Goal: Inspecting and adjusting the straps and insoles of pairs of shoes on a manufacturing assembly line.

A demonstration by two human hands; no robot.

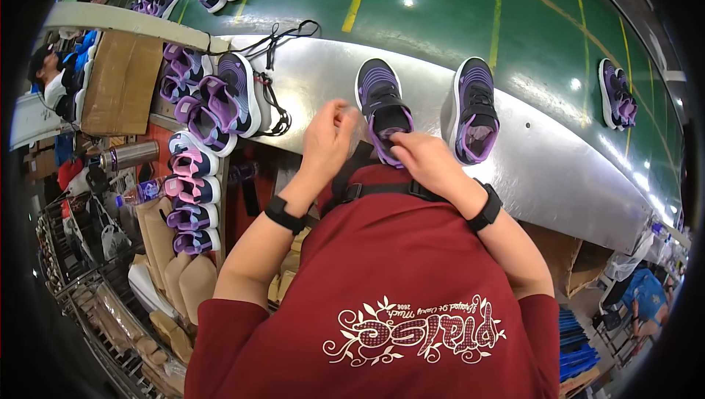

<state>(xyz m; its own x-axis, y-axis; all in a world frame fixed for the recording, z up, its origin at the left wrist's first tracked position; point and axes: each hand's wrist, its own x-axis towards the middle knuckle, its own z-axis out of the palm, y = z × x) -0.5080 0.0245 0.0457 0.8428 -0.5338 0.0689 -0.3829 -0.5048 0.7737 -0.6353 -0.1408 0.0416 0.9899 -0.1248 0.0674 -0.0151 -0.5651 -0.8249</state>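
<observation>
A dark sneaker [380, 94] with purple lines and a white sole stands on the metal ledge, toe pointing away from me. My right hand [429, 164] reaches over its heel, thumb and fingers closed at the purple-lined opening. Left of that shoe hovers my left hand [328, 134], apart from it. Its fingers are curled together and slightly blurred, so I cannot make out whether anything small is between them. A matching sneaker [476, 109] stands to the right, touched by neither hand, with pale stuffing in its opening.
The metal ledge [543, 171] borders a green belt [440, 2] carrying more sneakers [617, 94]. Several purple sneakers [236, 90] crowd the ledge's left end, beside black laces [275, 39]. Below them are a column of shoes [192, 189], a bottle [141, 193] and a cardboard box [121, 83].
</observation>
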